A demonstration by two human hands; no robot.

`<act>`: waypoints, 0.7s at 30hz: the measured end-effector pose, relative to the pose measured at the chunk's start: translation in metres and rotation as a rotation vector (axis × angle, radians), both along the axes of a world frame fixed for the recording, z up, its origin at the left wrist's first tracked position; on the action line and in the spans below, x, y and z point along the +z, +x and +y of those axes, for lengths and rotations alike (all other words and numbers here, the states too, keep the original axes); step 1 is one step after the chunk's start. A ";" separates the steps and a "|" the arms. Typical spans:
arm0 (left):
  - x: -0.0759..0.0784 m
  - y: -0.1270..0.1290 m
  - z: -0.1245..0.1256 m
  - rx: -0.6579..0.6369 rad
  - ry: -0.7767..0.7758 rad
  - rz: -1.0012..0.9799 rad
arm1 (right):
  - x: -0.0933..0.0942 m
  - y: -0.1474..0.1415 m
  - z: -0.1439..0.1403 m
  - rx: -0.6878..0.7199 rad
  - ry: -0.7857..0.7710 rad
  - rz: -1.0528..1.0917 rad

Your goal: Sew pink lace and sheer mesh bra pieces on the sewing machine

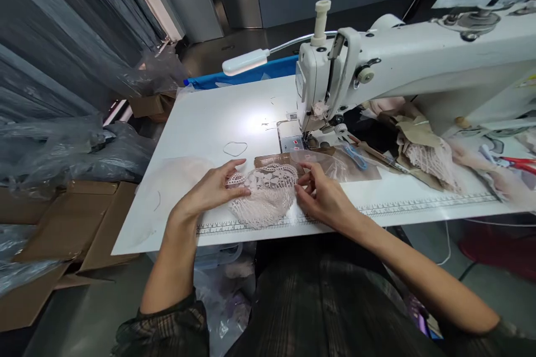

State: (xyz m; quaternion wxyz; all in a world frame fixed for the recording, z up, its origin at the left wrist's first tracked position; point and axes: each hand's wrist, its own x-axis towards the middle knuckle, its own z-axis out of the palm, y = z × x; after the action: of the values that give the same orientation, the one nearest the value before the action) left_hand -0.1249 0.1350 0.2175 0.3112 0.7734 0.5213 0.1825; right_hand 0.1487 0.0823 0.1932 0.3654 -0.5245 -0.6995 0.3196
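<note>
A pale pink lace piece with fringe [263,195] lies on the white table in front of me, its scalloped openwork edge facing away. My left hand [211,187] rests at its left end, thumb and forefinger spread apart over the lace. At the right end, my right hand [320,195] has its fingers curled and pinched on the lace's edge. Just beyond the lace is the sewing machine's needle and presser foot [309,139]. A brown strip [272,160] lies between the lace and the needle plate [290,136].
The white sewing machine [397,61] spans the right side, with a lamp [246,62] over the table. Blue-handled snips [355,156], fabric scraps [431,156] and red-handled scissors [519,163] lie to the right. A printed ruler [419,207] follows the front edge. Cardboard boxes [71,217] stand left.
</note>
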 end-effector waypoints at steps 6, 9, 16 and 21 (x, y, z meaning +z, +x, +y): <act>-0.008 0.016 -0.011 0.263 0.509 -0.132 | 0.002 0.022 -0.002 0.083 0.340 -0.221; -0.014 0.036 -0.017 0.053 0.636 -0.103 | -0.003 0.030 0.000 0.129 0.418 -0.315; -0.020 0.064 -0.029 -0.433 0.394 0.299 | -0.024 0.039 0.008 -0.009 0.393 -0.470; -0.015 0.064 -0.030 -0.440 0.340 0.360 | -0.025 0.035 0.009 -0.038 0.387 -0.495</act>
State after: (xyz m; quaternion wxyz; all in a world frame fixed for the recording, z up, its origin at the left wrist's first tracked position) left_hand -0.0605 0.1052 0.2022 0.1125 0.9281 0.3504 0.0559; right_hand 0.1835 0.0913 0.1684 0.2831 -0.5198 -0.8052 0.0363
